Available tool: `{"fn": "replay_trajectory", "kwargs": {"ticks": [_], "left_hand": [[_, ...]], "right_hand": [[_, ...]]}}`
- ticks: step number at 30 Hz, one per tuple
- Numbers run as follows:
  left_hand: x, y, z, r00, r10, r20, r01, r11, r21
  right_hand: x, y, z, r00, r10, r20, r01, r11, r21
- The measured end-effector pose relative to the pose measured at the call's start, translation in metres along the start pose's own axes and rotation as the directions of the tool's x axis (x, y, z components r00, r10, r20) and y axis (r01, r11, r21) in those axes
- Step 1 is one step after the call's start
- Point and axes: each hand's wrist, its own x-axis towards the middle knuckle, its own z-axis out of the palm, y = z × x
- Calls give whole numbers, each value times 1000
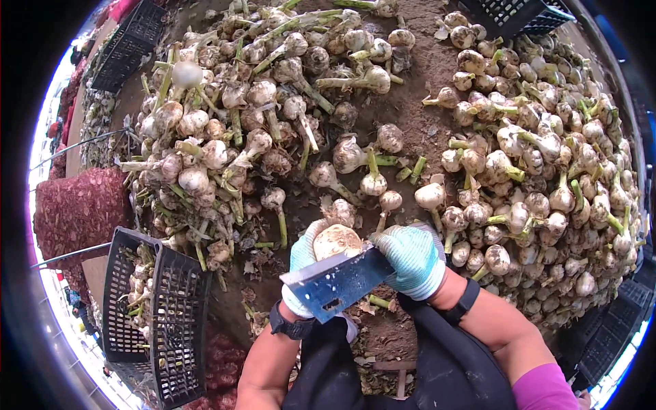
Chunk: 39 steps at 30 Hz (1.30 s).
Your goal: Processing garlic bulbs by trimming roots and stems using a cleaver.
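At the lower centre of the frame our left hand (305, 263) grips a garlic bulb (335, 240), while our right hand (412, 260) is closed on a broad cleaver (336, 283) lying just below it. Garlic heaps (232, 143) spread across the upper frame; a black crate (160, 314) stands lower left.

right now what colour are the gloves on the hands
Light blue-green knit gloves, clearest in the head view; the right hand grips a cleaver.

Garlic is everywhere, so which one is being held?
The bulb in the gloved left hand, pressed against the cleaver held by the right hand. All the other bulbs lie in the piles on the ground.
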Motion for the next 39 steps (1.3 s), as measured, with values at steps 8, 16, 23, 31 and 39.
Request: {"fn": "replay_trajectory", "kwargs": {"ticks": [8,16,23,31,39], "left_hand": [[-6,-14,-3,996,-71,46,81,955,-286],[6,-20,-8,968,219,-121,-226,973,-46],[4,-9,3,993,-98,-67,110,972,206],[8,10,1,935,254,-248,-132,898,420],[43,32,-5,895,358,-266,-134,785,605]], "right_hand": [[5,19,-19,712,692,119,-633,559,535],[17,-8,-35,708,554,438,-634,227,739],[3,12,-23,948,306,83,-317,931,182],[-29,85,15,773,632,54,-628,750,209],[-4,49,-3,713,700,47,-671,661,334]]}}
